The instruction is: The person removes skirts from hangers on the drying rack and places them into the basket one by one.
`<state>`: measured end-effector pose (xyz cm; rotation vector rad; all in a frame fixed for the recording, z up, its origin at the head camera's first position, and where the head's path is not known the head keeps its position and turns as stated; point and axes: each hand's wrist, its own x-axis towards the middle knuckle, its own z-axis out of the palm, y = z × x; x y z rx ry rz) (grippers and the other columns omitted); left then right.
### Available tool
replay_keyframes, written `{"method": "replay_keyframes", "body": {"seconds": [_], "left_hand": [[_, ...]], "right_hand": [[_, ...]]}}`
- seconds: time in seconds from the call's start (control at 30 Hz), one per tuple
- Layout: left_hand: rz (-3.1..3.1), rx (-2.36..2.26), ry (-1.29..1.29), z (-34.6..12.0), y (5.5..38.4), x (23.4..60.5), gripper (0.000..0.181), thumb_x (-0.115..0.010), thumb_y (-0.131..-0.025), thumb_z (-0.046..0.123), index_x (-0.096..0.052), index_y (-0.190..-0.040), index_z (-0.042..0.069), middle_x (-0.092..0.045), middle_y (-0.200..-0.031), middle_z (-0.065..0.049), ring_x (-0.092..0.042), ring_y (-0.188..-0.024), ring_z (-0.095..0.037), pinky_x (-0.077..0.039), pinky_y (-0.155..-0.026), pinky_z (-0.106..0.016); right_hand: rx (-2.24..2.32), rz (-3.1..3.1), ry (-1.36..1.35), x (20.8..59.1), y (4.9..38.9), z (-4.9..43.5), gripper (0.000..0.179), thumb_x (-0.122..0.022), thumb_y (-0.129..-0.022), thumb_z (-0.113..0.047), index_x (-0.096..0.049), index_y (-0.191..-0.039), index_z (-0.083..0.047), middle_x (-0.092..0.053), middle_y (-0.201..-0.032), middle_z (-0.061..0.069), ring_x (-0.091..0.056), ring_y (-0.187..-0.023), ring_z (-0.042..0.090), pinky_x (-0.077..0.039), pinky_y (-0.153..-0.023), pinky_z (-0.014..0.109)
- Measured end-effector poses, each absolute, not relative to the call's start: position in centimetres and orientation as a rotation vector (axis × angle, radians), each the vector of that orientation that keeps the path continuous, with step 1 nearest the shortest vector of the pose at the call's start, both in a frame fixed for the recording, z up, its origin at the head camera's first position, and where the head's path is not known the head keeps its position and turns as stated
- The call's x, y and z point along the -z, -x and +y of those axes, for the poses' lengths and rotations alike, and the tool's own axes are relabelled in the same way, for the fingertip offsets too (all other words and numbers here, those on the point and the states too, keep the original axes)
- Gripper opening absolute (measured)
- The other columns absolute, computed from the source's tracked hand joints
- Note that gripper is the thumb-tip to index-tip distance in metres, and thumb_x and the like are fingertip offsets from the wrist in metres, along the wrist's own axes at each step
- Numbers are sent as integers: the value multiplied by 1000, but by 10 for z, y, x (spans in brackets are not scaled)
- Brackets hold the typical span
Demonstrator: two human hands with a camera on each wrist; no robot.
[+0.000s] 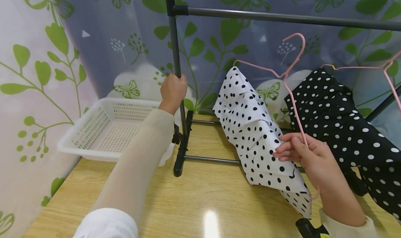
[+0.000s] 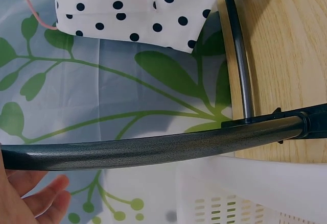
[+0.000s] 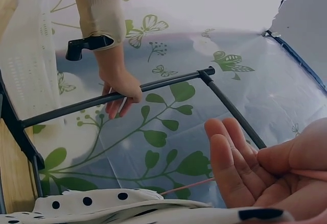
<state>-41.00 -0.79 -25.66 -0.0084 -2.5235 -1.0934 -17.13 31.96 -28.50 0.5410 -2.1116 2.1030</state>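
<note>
My left hand (image 1: 173, 91) grips the dark upright pole (image 1: 174, 46) of a metal clothes rack; in the right wrist view its fingers (image 3: 115, 106) come round the far side of that pole. With thumb and fingers my right hand (image 1: 308, 154) pinches one arm of a pink clothes hanger (image 1: 296, 102). A white cloth with black dots (image 1: 247, 119) hangs on this hanger, slanting down toward the table, its lower tip beside my right wrist. The hanger's hook is below the rack's top bar (image 1: 266, 15), overlapping the wall covering in the head view.
A black garment with white dots (image 1: 341, 116) hangs on another pink hanger (image 1: 360, 67) at the right. Left of the rack, a white perforated basket (image 1: 70, 144) stands on the wooden table (image 1: 188, 203). Leaf-patterned sheeting (image 1: 131, 32) covers the wall behind. Low crossbars (image 1: 213, 159) join the rack's base.
</note>
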Motion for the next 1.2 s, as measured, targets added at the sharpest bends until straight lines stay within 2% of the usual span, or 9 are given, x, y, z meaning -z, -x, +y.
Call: {"method": "replay_keyframes", "body": {"seconds": [0.2, 0.43, 0.67, 0.97, 1.2], "left_hand": [[-2511, 1084, 26, -8, 410, 257, 41, -38, -102, 30, -38, -64, 14, -37, -55, -2, -29, -44, -16, -26, -43, -30], [-2513, 1076, 14, -7, 411, 257, 40, -38, -102, 30, -39, -65, 14, -38, -56, -2, -30, -45, -17, -27, -44, -31], [-2525, 1088, 8, -7, 411, 257, 39, -36, -101, 30, -40, -66, 14, -38, -56, -2, -30, -44, -17, -27, -43, -31], [-2516, 1069, 8, -8, 412, 257, 38, -36, -100, 29, -38, -65, 14, -36, -56, -1, -26, -43, -15, -25, -42, -30], [-2524, 1067, 17, -10, 412, 257, 37, -36, -101, 30, -41, -67, 14, -39, -57, -2, -29, -43, -15, -26, -42, -29]], "right_hand": [[-2107, -2109, -542, 287, 171, 319, 28, -40, -105, -15, -61, -109, 2, -71, -90, 6, -71, -83, 17, -57, -73, 28], [-2001, -2179, -552, 288, 168, 318, 27, -38, -106, -14, -62, -110, -4, -71, -89, 5, -70, -81, 15, -56, -73, 26], [-2000, -2141, -612, 291, 165, 315, 27, -36, -106, -8, -62, -110, -2, -71, -89, 6, -70, -81, 16, -57, -72, 28], [-1948, -2184, -583, 292, 168, 307, 27, -37, -106, -11, -60, -109, 1, -71, -88, 7, -70, -79, 17, -57, -71, 28], [-1917, -2208, -631, 292, 169, 306, 28, -35, -106, -8, -55, -107, 10, -71, -89, 8, -70, -79, 17, -57, -72, 28]]}}
